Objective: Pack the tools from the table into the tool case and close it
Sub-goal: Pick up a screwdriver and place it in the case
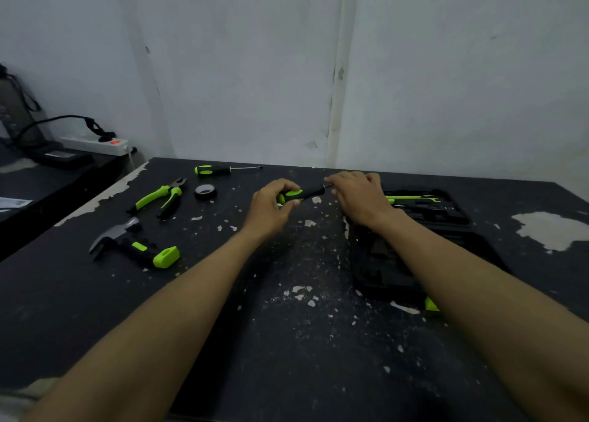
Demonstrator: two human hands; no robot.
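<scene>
My left hand [271, 206] grips the green-and-black handle of a screwdriver [304, 193] held above the table's middle. My right hand [358, 196] closes its fingers on that screwdriver's metal shaft, hiding the tip. The open black tool case [452, 217] lies at the right under my right forearm, with green-handled tools in its far half. On the table's left lie a second screwdriver [220, 169], green-handled pliers [161, 196], a roll of black tape [205, 192] and a hammer [137, 246] with a green-tipped handle.
The black table [287, 326] has a flaking surface with pale chips and a bare patch [551, 228] at the right. A white wall stands close behind. A power strip [95, 144] with cables sits on a lower surface at the far left.
</scene>
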